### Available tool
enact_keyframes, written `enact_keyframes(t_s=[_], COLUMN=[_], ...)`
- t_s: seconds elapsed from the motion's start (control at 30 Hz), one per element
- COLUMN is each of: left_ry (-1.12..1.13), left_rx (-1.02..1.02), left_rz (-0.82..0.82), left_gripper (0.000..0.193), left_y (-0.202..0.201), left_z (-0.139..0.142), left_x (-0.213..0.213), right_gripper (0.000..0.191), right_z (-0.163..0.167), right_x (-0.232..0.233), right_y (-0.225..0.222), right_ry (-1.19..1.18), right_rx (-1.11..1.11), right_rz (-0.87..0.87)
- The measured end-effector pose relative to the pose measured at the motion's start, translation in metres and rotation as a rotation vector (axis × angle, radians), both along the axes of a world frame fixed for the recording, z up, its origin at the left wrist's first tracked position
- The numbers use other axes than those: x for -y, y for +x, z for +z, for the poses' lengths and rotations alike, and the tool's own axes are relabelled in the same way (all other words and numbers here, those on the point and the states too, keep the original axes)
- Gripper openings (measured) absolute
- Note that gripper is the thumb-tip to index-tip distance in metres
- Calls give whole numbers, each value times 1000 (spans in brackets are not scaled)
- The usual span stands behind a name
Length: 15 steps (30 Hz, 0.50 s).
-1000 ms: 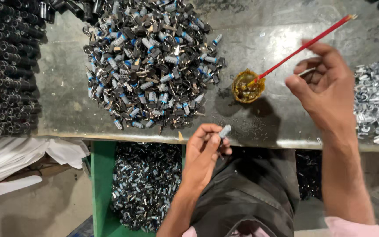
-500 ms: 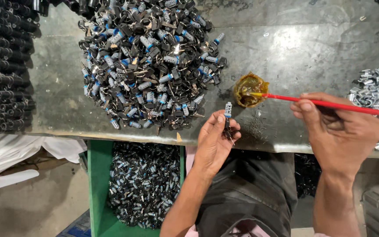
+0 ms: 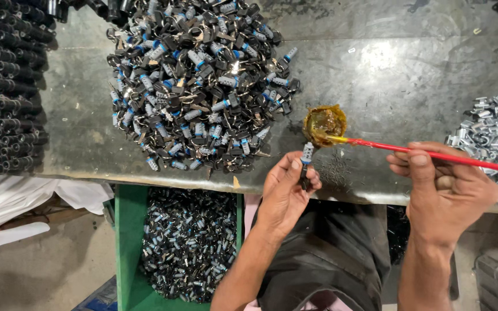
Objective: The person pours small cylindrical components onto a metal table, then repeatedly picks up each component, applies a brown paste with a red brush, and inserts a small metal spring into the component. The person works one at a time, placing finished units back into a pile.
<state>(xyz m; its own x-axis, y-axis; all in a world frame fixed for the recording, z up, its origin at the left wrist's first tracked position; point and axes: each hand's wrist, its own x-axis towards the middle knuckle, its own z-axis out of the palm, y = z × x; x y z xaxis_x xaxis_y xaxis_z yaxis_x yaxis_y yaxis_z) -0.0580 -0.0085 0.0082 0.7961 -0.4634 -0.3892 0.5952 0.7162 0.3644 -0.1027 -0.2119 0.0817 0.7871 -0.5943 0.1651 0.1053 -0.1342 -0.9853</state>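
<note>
My left hand pinches a small lock cylinder upright, its ridged silver end up, just below a small round cup of yellow-brown grease. My right hand holds a thin red brush nearly level, its tip resting at the cup's lower rim, right beside the cylinder's top. A large heap of similar cylinders with black keys lies on the grey metal table to the left of the cup.
A green crate under the table edge holds several more cylinders. Rows of black tubes stack at the far left. A pile of bright metal parts lies at the right. White plastic bags lie at the lower left.
The brush swung down from pointing up-right to nearly level, its tip now at the cup. My left hand lifted the cylinder from below the table edge up beside the cup.
</note>
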Motion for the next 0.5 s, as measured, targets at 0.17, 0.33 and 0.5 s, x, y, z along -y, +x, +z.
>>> enact_keyframes(t_s=[0.17,0.33,0.5], left_ry=[35,25,-117], left_rx=[-8,30,105], left_rz=[15,-1,41], left_gripper=[26,27,30], left_y=[0,-5,-23], left_z=[10,5,14], left_x=[-1,-1,-29], right_gripper=[15,16,21], right_z=[-2,-5,3], right_x=[4,0,10], right_y=[-8,-2,7], right_ry=[168,-31,-206], right_rx=[84,52,-288], right_rz=[23,-13,206])
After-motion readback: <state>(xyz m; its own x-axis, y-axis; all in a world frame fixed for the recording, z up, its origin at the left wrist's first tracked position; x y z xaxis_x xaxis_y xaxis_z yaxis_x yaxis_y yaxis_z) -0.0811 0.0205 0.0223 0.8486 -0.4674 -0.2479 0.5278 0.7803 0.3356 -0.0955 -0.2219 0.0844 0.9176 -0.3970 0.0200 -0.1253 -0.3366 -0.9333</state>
